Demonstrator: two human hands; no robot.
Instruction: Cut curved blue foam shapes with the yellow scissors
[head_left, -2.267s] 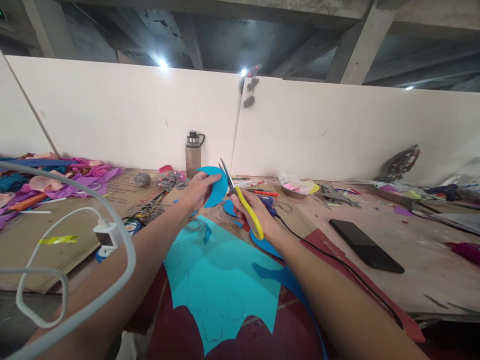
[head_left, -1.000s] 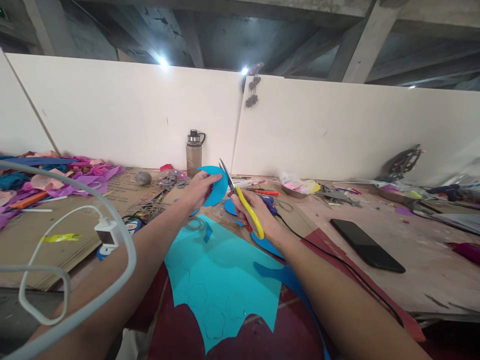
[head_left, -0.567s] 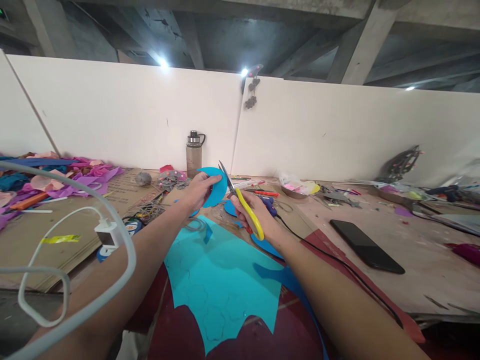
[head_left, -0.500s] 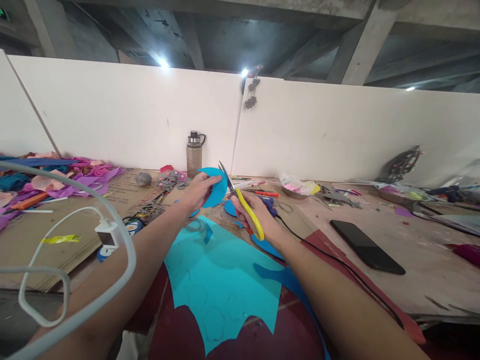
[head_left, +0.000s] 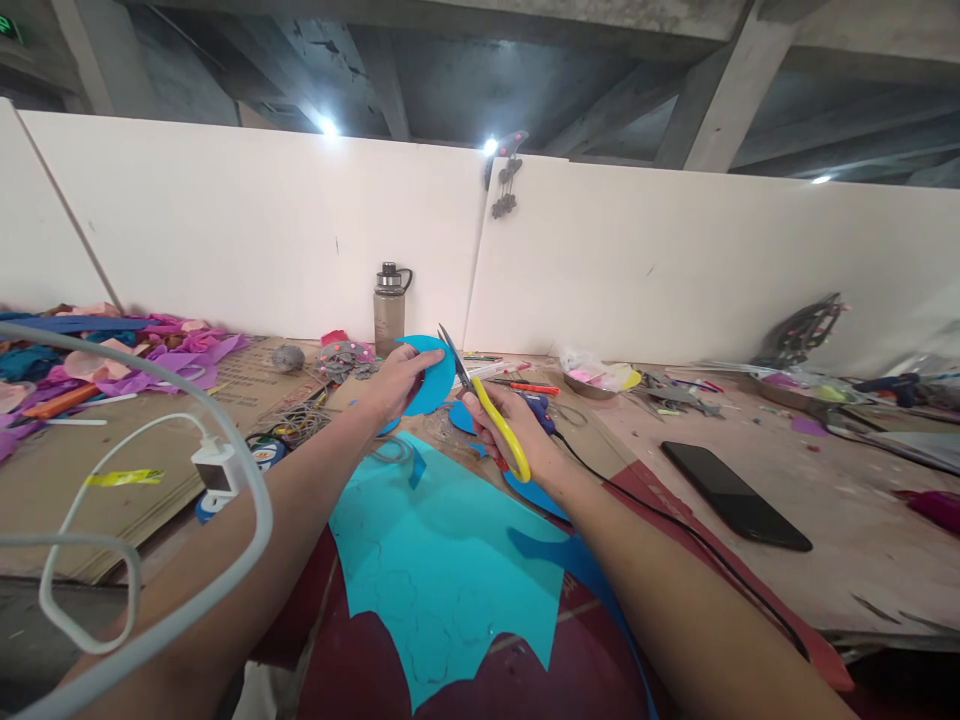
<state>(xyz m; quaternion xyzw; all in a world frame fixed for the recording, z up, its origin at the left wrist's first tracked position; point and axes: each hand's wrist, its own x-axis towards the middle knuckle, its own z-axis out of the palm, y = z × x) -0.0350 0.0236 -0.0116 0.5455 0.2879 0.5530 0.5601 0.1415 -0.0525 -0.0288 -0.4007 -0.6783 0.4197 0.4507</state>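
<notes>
My left hand point(head_left: 394, 385) pinches a round blue foam piece point(head_left: 435, 375) and holds it up above the table. My right hand point(head_left: 510, 425) is wrapped round the yellow handles of a pair of scissors point(head_left: 487, 410). The scissor blades point up and touch the right edge of the blue piece. Below both arms lies a large turquoise sheet point(head_left: 442, 560) with jagged cut edges and faint drawn outlines, resting on dark red material.
A black phone point(head_left: 735, 495) lies at the right, with a black cord running past it. A water bottle point(head_left: 388, 308) stands by the white partition. A white charger and cable point(head_left: 214, 470) hang at the left. Coloured scraps point(head_left: 112, 350) and tools litter the table.
Hardly anything differs; both hands have kept their grip, and the scissors and blue piece have shifted only slightly.
</notes>
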